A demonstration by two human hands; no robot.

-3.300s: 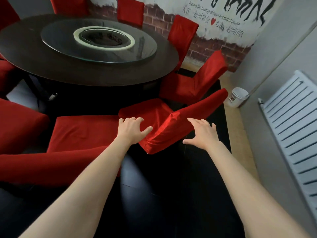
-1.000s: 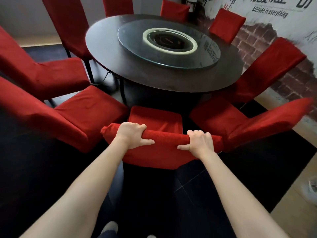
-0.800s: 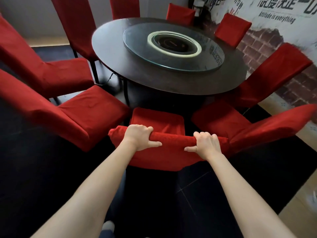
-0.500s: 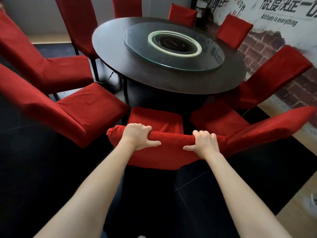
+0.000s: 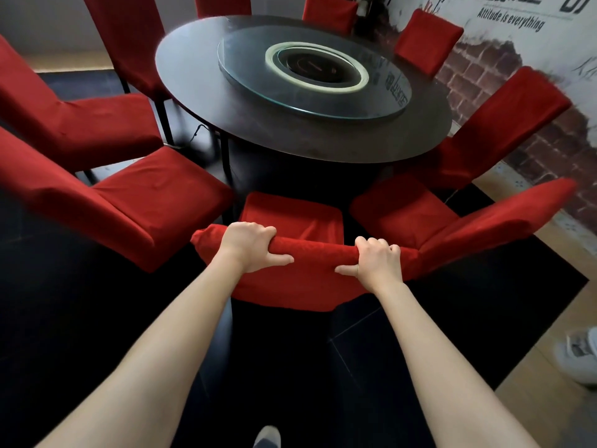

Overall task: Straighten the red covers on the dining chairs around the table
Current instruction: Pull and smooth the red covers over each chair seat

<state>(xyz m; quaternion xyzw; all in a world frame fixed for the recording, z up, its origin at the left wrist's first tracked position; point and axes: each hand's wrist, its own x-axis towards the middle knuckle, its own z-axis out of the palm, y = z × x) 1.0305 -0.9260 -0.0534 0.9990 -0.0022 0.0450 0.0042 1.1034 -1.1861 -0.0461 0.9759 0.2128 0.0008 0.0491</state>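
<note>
Head view: both hands (image 5: 248, 247) grip the chair cover's (image 5: 310, 273) top edge

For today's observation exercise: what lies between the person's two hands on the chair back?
In the head view, only a bare stretch of the red cover lies between the left hand and right hand.

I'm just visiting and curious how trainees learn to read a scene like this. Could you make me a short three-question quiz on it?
1. True or false: both the left hand and the right hand grip the top edge of the nearest chair's red cover.
2. What lies on the round dark table? A) a tablecloth B) a glass turntable C) plates
3. Fill in: the English words on the wall mural read "Attitude is ____".

Key: 1 true; 2 B; 3 everything.
</note>
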